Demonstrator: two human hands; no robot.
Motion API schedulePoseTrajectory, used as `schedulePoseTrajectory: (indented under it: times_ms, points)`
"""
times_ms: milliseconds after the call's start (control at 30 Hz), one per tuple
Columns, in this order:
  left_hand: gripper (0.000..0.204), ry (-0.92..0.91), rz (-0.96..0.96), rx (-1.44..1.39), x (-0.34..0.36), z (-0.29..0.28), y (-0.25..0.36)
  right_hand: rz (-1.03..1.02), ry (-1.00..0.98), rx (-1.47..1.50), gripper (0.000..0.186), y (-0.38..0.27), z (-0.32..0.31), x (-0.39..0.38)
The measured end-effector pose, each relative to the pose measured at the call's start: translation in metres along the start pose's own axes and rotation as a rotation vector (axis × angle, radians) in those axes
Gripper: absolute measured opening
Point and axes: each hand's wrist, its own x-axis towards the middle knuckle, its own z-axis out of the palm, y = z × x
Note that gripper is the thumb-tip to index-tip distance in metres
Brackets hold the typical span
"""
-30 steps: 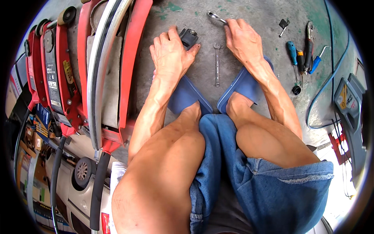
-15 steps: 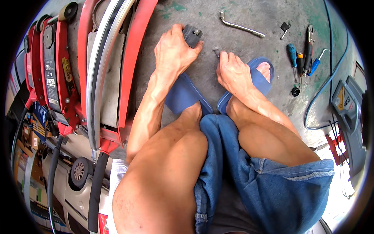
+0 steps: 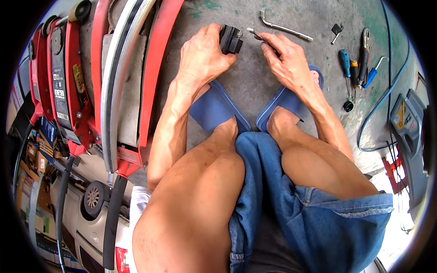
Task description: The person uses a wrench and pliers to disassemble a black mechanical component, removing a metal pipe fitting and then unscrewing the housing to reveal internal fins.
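Black block [image 3: 230,40] and wrench [image 3: 252,31] sit in curled left and right hands [image 3: 200,57] [image 3: 287,58].

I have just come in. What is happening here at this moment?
A person's left hand holds a black blocky part, while the right hand holds a slim metal tool, mostly hidden by that hand. The tool's tip points toward the part, but a gap shows between them. On the floor, an L-shaped wrench lies just beyond the right hand; a blue-handled screwdriver and pliers lie farther right.
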Motion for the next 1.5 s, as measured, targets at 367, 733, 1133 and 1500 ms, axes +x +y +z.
schedulePoseTrajectory:
  times_ms: [367, 733, 1133, 1500]
  points:
    - [0.054, -0.075, 0.038, 0.243, 0.01, -0.007, 0.012, -0.038, -0.069, -0.262, 0.018, -0.01, 0.001, -0.01]
    - [0.049, -0.032, 0.19, 0.289, 0.008, -0.006, 0.008, -0.108, -0.041, -0.247, 0.01, -0.001, 0.015, -0.01]
    - [0.041, 0.108, 0.291, 0.312, 0.006, 0.001, 0.004, -0.14, -0.017, -0.367, 0.026, -0.003, 0.024, -0.004]
    - [0.03, 0.164, 0.377, 0.417, 0.017, 0.017, 0.008, -0.264, 0.212, -0.661, 0.019, 0.0, 0.03, 0.007]
